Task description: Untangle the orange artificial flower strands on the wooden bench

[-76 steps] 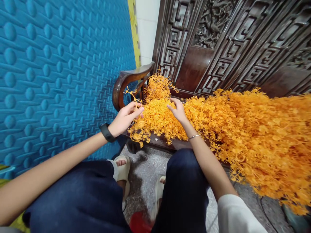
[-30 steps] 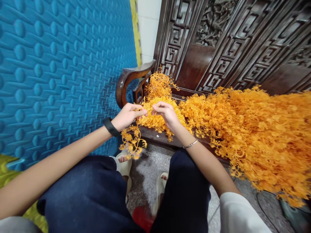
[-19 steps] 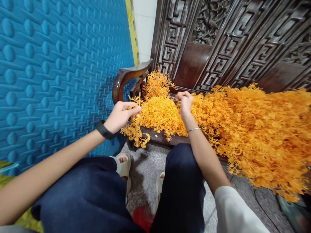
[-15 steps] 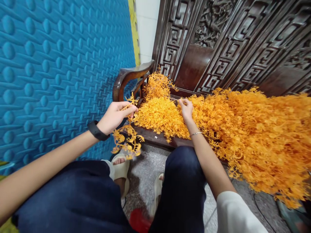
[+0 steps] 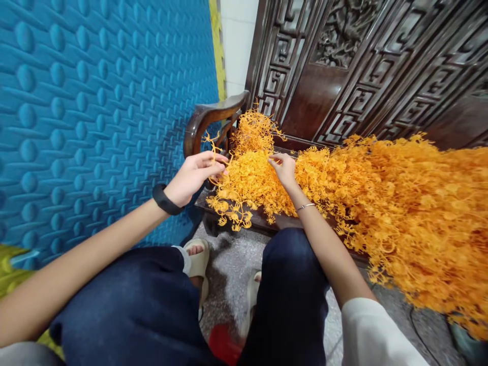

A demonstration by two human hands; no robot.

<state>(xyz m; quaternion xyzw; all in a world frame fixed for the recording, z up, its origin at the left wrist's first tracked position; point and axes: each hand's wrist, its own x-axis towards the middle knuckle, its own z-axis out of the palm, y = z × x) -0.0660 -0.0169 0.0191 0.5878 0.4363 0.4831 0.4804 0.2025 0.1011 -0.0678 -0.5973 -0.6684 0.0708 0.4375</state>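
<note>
1. Head view: the left hand (image 5: 194, 175) is half curled, with thumb and fingertips pinched on a thin orange plastic sprig (image 5: 212, 145). The sprig's tangled end trails down over the seat edge.
2. The right hand (image 5: 284, 170) is bent at the knuckles, fingertips down in the small heap of sprigs (image 5: 247, 183). I cannot tell whether it grips a piece.
3. That heap sits at the left end of the wooden bench (image 5: 208, 114) and joins the big orange pile (image 5: 400, 203), which covers the seat to the right.
4. Around them are a blue studded foam mat (image 5: 95, 101) on the left and the carved backrest (image 5: 343, 66) behind. A black wristband (image 5: 163, 200) and a thin bracelet (image 5: 305, 206) are on the wrists; the knees hide much of the speckled floor (image 5: 232, 259).
5. Half a second ago the left hand held its sprig out over the sandal (image 5: 198, 259) — now it is back against the heap.
</note>
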